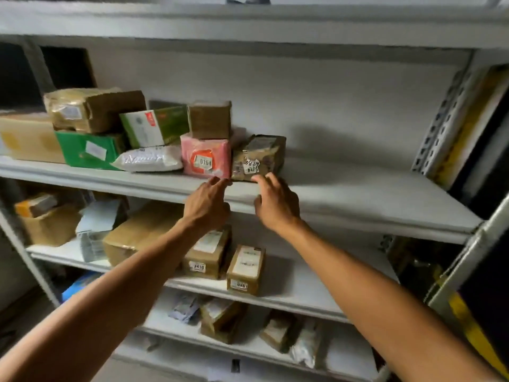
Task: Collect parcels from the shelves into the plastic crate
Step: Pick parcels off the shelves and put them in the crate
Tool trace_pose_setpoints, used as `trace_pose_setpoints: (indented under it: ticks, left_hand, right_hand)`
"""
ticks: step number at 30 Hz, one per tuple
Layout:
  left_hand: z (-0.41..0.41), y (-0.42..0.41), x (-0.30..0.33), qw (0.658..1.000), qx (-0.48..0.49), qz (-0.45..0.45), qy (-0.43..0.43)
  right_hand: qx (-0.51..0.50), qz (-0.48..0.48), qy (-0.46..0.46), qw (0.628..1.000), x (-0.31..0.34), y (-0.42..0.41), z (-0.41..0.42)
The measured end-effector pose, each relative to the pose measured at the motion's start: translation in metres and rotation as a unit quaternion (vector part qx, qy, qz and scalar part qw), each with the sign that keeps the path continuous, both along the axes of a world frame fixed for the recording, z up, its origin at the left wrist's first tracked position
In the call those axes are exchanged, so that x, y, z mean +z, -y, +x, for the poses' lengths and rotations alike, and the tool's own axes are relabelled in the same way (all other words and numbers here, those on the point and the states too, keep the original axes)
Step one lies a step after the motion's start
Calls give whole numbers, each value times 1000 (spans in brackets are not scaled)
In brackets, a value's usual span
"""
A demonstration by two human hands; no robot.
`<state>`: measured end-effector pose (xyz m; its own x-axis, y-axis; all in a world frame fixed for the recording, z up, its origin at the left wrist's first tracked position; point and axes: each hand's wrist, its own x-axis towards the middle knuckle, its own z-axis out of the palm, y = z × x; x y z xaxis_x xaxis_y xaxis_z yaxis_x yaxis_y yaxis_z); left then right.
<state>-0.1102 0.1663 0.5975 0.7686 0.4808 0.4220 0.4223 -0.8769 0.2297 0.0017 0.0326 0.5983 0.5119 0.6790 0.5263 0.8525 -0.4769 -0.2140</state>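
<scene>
Both hands reach up to the front edge of the middle shelf [358,194], and the parcel they frame is the brown taped parcel [257,157] with a handwritten number label, the last in the row towards the shelf's bare right end. It sits a little back from the front edge, touching the pink parcel [205,157] on its left.

The right hand [275,204] is the nearer one: its fingers [265,179] are spread and loosely bent, their tips just at the parcel's lower front face, holding nothing. The left hand [206,205] is also empty, fingers extended, with the tips at the seam where the brown parcel meets the pink one. So the parcel lies straight ahead of and slightly above both sets of fingertips, between the two hands.

Its long axis appears to run back into the shelf, angled slightly right, with the short labelled face towards the person. The likely move is a two-sided hold on that face and a pull towards the front edge. The plastic crate is not in view.
</scene>
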Motion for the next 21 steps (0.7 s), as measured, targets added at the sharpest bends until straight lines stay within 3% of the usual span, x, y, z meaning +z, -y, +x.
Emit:
trace_pose_setpoints:
  ticks: [3,9,17,21]
  left_hand:
    - [30,-15,9,999,-31,-22,22]
    - [67,-41,1,995,-57,-77,41]
    - [89,-55,-7,974,-70,-163,140]
    - [89,-52,-1,978,-58,-167,107]
  right_hand:
    - [-53,-4,-12,998,15,-10,33]
    - [-96,-13,-160,982,24,-53,75]
    - [-19,97,-181,978,12,-57,97]
    - [-1,118,-181,976,10,-53,100]
